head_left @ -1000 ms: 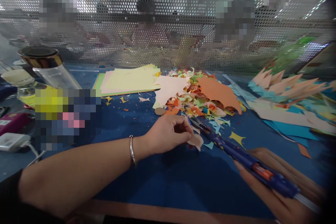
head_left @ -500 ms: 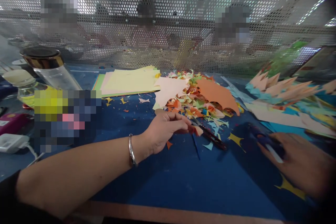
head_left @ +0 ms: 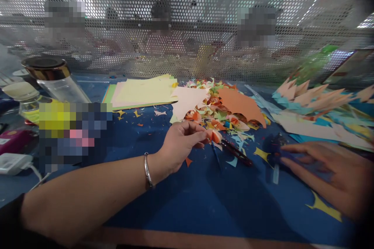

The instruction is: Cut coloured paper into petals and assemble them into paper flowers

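My left hand [head_left: 185, 144] pinches a small orange and pale paper flower [head_left: 214, 136] between thumb and fingertips. Just below it, a thin blue stick [head_left: 215, 155] points down, and beside that lies a dark red, pen-like tool [head_left: 238, 152]. On the right, my right hand [head_left: 324, 167] has its thumb and fingers on either side of a dark blue glue gun [head_left: 277, 151], whose clear stick hangs downward. The glue gun is blurred, and part of its handle is hidden by the fingers.
Paper scraps [head_left: 210, 114] and an orange sheet [head_left: 241, 103] lie beyond my left hand. Stacked coloured paper [head_left: 143, 91] is at the back left, near a lidded bottle [head_left: 62, 83]. Folded paper points [head_left: 306, 93] stand at the right, and a perforated metal screen [head_left: 187, 50] closes the back.
The glue gun has shifted left and turned, so its clear stick now points down. My right hand's fingers have loosened and spread. The paper flower in my left hand has tilted up a little.
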A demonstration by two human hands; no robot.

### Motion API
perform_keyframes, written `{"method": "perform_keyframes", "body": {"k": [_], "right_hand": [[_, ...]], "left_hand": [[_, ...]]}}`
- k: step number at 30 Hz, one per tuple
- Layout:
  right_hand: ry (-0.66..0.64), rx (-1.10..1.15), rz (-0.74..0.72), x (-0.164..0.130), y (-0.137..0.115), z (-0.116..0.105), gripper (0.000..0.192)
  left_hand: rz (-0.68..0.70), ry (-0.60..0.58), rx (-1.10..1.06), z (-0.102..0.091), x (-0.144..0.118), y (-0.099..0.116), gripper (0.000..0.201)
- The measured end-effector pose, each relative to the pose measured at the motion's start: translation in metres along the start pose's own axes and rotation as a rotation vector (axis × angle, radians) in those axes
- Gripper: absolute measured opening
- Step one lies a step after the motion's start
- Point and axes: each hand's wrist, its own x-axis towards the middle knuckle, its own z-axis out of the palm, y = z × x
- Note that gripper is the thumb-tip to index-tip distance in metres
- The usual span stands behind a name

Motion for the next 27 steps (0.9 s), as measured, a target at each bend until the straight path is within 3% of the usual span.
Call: {"method": "perform_keyframes", "body": {"k": [3,6,8,15,22,27], "right_hand": [[-0.212,0.138,-0.056,0.017,-0.062,0.001,0.032],[-0.214,0.206,-0.116,0.035,-0.108,0.011,0.029],[-0.157,0.222,-0.182,0.044,-0.123,0.019,0.03],[-0.098,0.316,-0.239,0.048,-0.128,0.031,0.025],[-0.089,0.397,-0.241,0.047,-0.126,0.035,0.02],[-0.155,0.449,-0.202,0.045,-0.124,0.039,0.021]], "left_hand": [[0.026,-0.018,0.002,0.001,-0.001,-0.002,0.02],[0.051,-0.044,-0.001,0.002,-0.001,-0.003,0.022],[0.057,-0.07,0.013,0.002,-0.002,-0.002,0.021],[0.043,-0.181,0.137,-0.001,-0.002,0.0,0.02],[0.025,-0.203,0.202,-0.003,0.001,-0.002,0.017],[0.055,-0.214,0.171,-0.003,0.003,-0.002,0.026]]}}
